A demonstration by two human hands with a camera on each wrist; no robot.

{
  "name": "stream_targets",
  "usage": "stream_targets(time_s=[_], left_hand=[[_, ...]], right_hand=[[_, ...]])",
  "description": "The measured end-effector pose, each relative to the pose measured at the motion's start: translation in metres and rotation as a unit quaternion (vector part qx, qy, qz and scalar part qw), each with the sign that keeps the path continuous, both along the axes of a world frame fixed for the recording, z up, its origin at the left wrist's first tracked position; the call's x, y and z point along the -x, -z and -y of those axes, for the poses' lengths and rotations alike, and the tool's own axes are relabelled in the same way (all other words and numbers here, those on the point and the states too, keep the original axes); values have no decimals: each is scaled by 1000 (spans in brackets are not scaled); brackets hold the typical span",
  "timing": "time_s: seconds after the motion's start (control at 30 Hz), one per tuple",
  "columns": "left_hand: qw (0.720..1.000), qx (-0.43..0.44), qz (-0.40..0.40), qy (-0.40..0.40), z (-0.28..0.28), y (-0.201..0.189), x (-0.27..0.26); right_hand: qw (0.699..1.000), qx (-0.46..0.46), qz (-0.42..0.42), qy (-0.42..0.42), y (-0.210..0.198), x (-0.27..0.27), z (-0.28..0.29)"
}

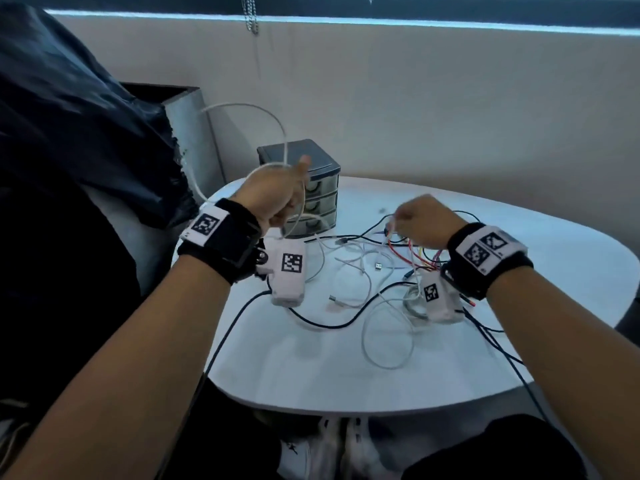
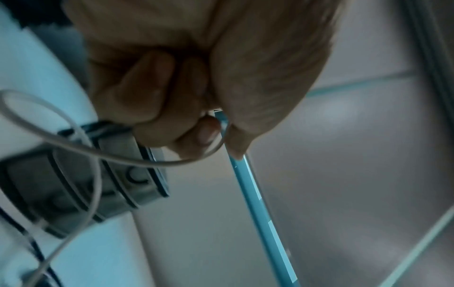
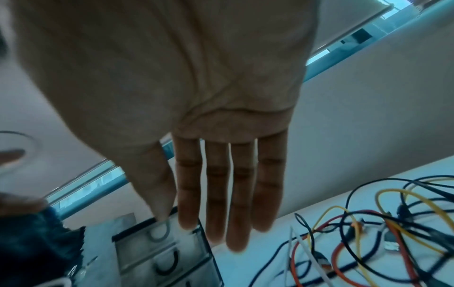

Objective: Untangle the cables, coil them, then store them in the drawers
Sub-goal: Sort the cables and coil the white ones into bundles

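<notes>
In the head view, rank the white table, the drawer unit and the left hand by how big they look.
1. white table
2. and 3. drawer unit and left hand: similar; the hand is nearer the camera, so unranked.

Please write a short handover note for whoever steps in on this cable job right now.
Left hand: raised in front of the drawer unit, gripping a looped white cable.
Right hand: open, fingers straight, above the tangled cables.
Done: one white cable lifted and partly looped.
Left: the black, white, red and yellow cables lie tangled on the white table; all three drawers look closed. Finish this coil, store it, then sort the rest.
</notes>
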State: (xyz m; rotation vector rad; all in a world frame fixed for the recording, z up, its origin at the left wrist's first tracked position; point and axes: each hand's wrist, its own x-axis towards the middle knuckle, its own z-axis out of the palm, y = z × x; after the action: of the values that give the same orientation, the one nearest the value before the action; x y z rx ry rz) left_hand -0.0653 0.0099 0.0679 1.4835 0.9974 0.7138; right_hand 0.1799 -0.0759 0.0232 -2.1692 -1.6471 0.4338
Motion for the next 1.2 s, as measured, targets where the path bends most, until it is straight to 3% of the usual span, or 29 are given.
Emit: stream_targets(time_s=[0.07,0.17,0.23,0.3,0.37,0.47,0.53,0.6,0.77,0.87,0.97,1.07,1.2], left_hand=[[983,-45,-177,20,1,10,1],[926,-121,-347,89,9,19,0],[882,-172,-423,112,16,20,-2],[847,-222,-475,84,22,20,-3],[839,-267,-471,46,23,20,0],[886,-313,-341,-8,18,18,6],[939,-287,-189,-19,19,14,8],[962,-268,-49,-14,23,8,13],[974,-175,146,10,43,-10,26],[984,-100,142,31,53,-15,28],[985,0,137,103,61,-13,28],[960,50,255,103,66,-22,23],[923,29,382,29,57,-35,16]], right_hand=[[999,35,0,-8,8,7,12],[998,-59,-3,0,7,28,22],[986,-161,-33,-7,0,48,25],[965,-256,-54,-34,-11,69,25],[943,-324,-30,-74,-23,86,23],[951,-282,-12,-128,-31,101,18],[965,-208,-60,-145,-27,104,12],[960,-197,-135,-144,-22,106,8],[935,-243,-242,-91,-20,100,1],[903,-292,-307,-71,-28,94,0],[870,-346,-346,-59,-40,92,3],[899,-312,-301,-53,-39,97,6],[967,-162,-142,-137,-20,111,17]])
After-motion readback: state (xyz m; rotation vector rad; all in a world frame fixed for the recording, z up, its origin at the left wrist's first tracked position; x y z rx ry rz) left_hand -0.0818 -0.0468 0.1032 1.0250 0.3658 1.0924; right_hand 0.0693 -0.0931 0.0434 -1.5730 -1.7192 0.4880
